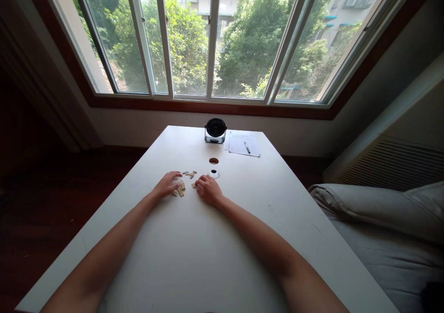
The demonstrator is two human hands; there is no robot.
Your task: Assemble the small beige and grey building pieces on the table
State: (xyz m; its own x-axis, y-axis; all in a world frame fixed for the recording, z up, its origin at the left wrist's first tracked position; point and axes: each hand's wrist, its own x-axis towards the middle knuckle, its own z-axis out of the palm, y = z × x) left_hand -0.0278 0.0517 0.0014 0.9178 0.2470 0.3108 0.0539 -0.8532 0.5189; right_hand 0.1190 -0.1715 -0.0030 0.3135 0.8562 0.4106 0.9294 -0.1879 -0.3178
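the left hand [167, 185] and right hand [208, 189] lie palm down on the white surface [243, 243], fingers loosely curled, neither visibly gripping anything. between them sit small tan ribbed pieces [179, 189], clustered and touching the left fingers — too small to tell more. farther off: a white-ringed grommet [214, 174], a black desk fan [215, 131], paper sheets [239, 143] under a pen [247, 147] — a bed [381, 230] alongside.

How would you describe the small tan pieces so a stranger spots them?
On the white table, find the bare left hand and right hand. The small tan pieces lie heaped against the left one. Unlike the looser grey-and-tan scatter beyond, they sit nearest the person.
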